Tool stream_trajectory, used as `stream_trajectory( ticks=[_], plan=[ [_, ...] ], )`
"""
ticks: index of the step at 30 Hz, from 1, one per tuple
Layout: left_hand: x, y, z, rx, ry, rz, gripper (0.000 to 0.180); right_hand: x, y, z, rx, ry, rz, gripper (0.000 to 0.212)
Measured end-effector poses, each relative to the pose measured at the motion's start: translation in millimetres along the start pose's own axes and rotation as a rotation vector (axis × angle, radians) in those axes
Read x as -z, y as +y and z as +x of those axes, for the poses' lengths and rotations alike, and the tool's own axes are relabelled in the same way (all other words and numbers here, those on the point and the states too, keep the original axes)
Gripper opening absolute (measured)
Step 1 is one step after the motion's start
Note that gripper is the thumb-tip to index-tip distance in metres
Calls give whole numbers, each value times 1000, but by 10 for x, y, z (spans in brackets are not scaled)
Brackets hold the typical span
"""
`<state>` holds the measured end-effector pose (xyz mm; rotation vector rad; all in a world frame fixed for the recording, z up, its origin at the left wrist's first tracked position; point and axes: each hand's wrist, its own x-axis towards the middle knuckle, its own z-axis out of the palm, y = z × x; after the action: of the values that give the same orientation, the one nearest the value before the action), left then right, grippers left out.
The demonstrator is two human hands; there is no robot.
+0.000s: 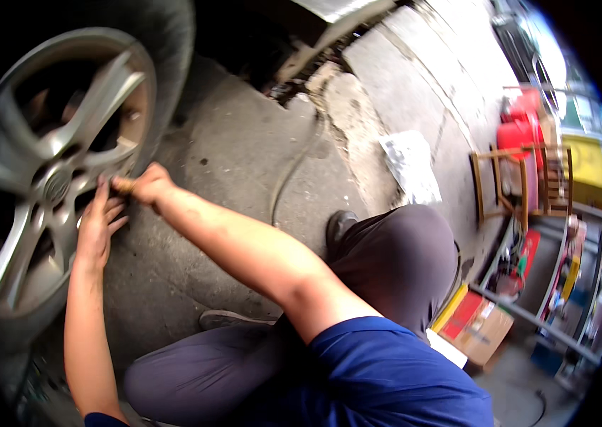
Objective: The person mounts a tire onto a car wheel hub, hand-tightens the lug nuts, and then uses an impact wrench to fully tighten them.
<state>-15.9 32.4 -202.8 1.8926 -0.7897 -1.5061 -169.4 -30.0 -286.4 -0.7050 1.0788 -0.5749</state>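
A car wheel (55, 181) with a silver multi-spoke alloy rim and a dark tyre (173, 78) fills the left side. My right hand (150, 185) reaches across to the rim, its fingers closed around a short amber-coloured handle (124, 186). The far end of that tool is hidden against the wheel, so its kind does not show. Just below and left of it, my left hand (96, 226) has its fingers stretched out and apart, at the rim between the hub and the tyre. Whether those fingertips touch the tool or only the rim, I cannot tell.
My bent knees rest above stained concrete (237, 142). A dark hose (286, 178) curves over it. A white plastic bag (412, 164) lies beyond broken paving. On the right are a wooden chair (521, 181), red containers (521, 132), a cardboard box (482, 329) and a metal rack (539, 324).
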Motion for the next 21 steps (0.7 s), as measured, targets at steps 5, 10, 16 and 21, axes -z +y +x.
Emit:
stream_trajectory(
  ticks=[5,10,16,21],
  plan=[
    [312,-328,379,-79,134,63,84,-152,281,195,44,73,-74,84],
    [274,-265,449,-97,177,188,88,200,-194,53,-9,-70,-655,84],
    [286,-285,543,-121,156,216,91,2238,-996,-784,181,-155,-1583,56],
    [255,-268,590,-139,135,222,93,4368,-909,-3794,-326,585,-1403,60]
  ],
)
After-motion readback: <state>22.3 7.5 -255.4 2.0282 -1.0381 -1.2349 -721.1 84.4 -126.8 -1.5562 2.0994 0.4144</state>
